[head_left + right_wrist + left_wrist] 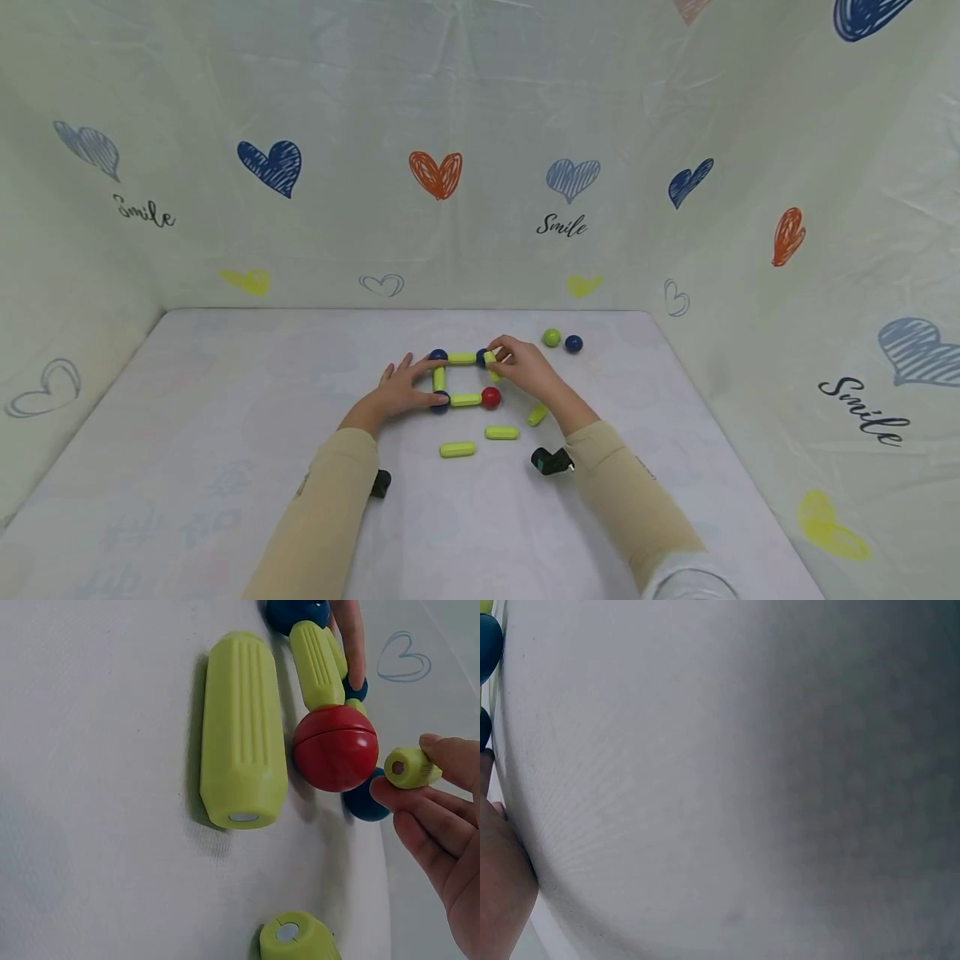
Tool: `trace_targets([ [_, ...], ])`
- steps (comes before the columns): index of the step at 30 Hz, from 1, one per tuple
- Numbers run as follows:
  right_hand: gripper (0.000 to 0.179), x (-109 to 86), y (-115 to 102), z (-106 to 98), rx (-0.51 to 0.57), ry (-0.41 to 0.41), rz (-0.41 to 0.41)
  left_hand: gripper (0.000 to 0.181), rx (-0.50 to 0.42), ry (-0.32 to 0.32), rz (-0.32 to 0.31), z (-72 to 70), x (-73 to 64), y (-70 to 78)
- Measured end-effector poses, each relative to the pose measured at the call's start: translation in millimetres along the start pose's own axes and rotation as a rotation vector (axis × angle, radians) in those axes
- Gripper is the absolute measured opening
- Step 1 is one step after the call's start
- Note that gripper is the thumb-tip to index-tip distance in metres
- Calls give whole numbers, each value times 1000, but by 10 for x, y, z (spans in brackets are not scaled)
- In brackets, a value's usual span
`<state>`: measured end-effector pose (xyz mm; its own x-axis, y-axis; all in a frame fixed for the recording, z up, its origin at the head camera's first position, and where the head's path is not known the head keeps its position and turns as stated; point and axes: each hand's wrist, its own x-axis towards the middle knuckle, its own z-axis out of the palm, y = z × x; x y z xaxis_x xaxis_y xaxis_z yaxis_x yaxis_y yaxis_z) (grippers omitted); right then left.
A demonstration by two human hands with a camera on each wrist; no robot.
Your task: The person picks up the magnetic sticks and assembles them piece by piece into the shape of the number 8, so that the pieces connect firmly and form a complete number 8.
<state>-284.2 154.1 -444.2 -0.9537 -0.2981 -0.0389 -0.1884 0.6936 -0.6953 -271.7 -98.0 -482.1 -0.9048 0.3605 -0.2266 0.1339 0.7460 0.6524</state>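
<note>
- Right hand point(521, 367) holds a yellow-green rod point(411, 771) in a narrow pinch
- Red ball point(491, 398) sits near the pinch, on the person's side
- Left hand point(401, 388), spread wide, touches two blue balls point(438, 355) left of that pinch

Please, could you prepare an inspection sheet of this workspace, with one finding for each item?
Surface: pale, faintly patterned tabletop.
Job's things: three glossy dark-blue balls, one glossy red ball and three yellow-green, plastic-looking rods form a three-sided frame; three loose rods nearer the person; loose lime-green ball and loose dark-blue ball to the right.
Clutter: two black devices beside the beige sleeves.
Grippers: left hand touches the frame's left side; right hand pinches another yellow-green rod.
Cables: nothing seen.
Surroundings: pale hanging sheet printed with hearts and "Smile".
</note>
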Motion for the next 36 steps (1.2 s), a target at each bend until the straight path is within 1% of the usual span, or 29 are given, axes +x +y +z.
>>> trace_targets([
  [7, 27, 17, 2, 57, 14, 63, 34, 72, -5, 5, 6, -1, -3, 2],
  [13, 27, 41, -2, 104, 36, 96, 73, 73, 6, 2, 0, -1, 1, -1],
  [26, 27, 63, 34, 202, 9, 116, 134, 73, -1, -2, 5, -7, -13, 8],
  [31, 26, 50, 50, 233, 31, 128, 154, 73, -3, -6, 5, -6, 3, -6],
  [36, 25, 37, 46, 252, 51, 140, 155, 73, 1, -6, 0, -6, 10, -9],
])
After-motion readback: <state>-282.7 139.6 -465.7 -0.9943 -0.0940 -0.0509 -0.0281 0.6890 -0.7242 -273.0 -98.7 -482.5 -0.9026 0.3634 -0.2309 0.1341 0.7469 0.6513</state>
